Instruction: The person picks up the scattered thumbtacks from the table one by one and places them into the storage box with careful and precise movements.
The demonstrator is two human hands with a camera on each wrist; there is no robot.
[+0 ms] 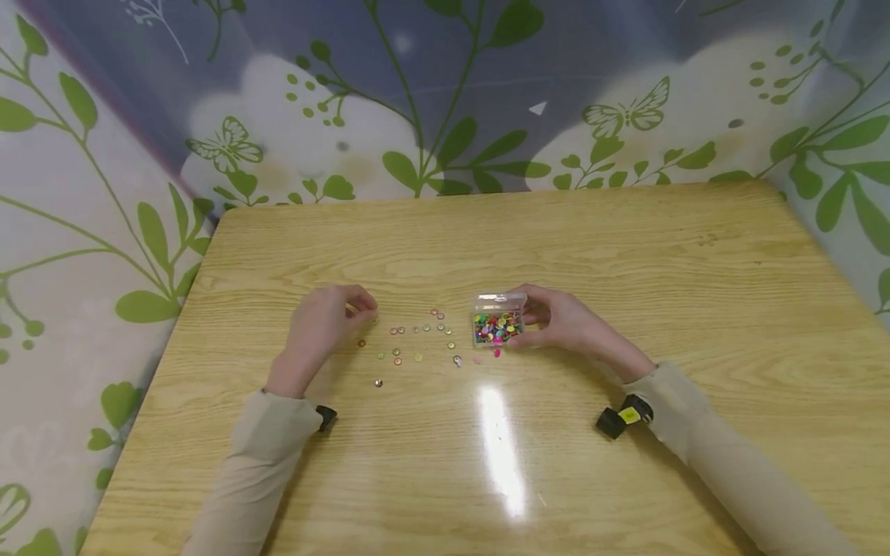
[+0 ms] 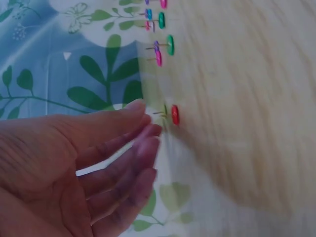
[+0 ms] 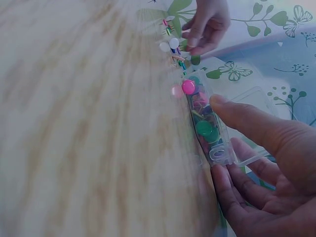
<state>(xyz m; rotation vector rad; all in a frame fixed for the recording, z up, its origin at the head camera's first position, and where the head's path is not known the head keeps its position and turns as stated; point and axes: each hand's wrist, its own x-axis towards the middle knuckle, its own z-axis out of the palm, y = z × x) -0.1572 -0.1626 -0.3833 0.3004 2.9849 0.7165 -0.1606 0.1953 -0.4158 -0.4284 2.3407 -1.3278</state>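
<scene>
Handling multicoloured round-headed thumbtacks (image 1: 398,361), seemingly partway: several loose left of centre, more boxed. Right hand (image 1: 556,316) grips open clear plastic box (image 1: 490,303) midway between side edges of wood-grained table (image 1: 626,255); left hand (image 1: 318,320), cannot tell whether pinching.

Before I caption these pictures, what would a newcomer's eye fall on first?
Likely the open clear box of multicoloured thumbtacks, gripped by the right hand. Then the loose thumbtacks on the wooden table, mostly between box and left hand. Behind the table is a leafy backdrop.
</scene>
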